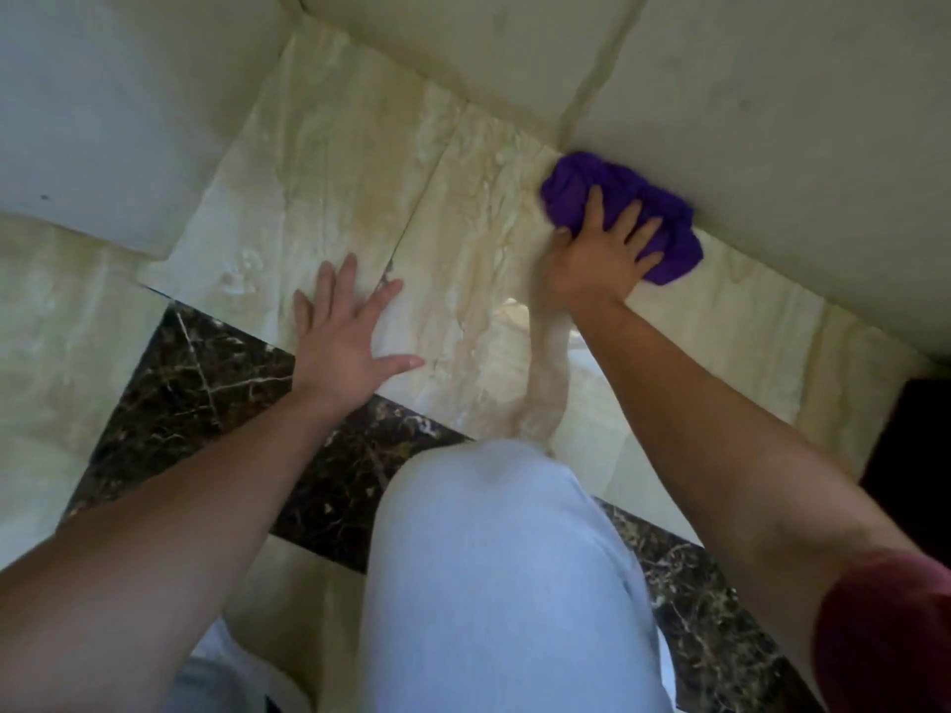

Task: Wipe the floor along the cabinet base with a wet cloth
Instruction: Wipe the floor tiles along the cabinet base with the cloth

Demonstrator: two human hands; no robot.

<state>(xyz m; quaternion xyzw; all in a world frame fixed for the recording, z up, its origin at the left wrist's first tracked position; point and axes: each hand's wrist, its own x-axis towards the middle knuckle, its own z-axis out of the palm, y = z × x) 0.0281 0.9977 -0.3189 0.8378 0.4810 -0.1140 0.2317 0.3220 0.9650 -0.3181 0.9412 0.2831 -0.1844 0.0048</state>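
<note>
Right hand [599,254] presses flat on the purple cloth [625,211], with the fingers spread over the bunched fabric more than closed around it. The cloth lies on the pale floor tile [463,223] and its far edge touches the cabinet base [772,162], just at the line where the floor meets the cabinet. Left hand [350,331] is open, holds nothing, and rests palm down on the tile to carry the person's weight. One knee in light trousers [489,558] is bent below, over the dark marble strip [206,373].

I think the wiping is in the middle of its course. The tile near the left hand shows wet marks, while the tile to the right of the cloth looks more dull, so this part along the base is probably still to do.

To do this step well, the person should keep the cloth pushed against the base while it slides, so the corner line gets cleaned too. The pressure should come from the whole palm. Since the cloth is bunched, it may leave narrow streaks; spreading it flatter would cover more floor. The wet tile may be slippery under the supporting hand.
</note>
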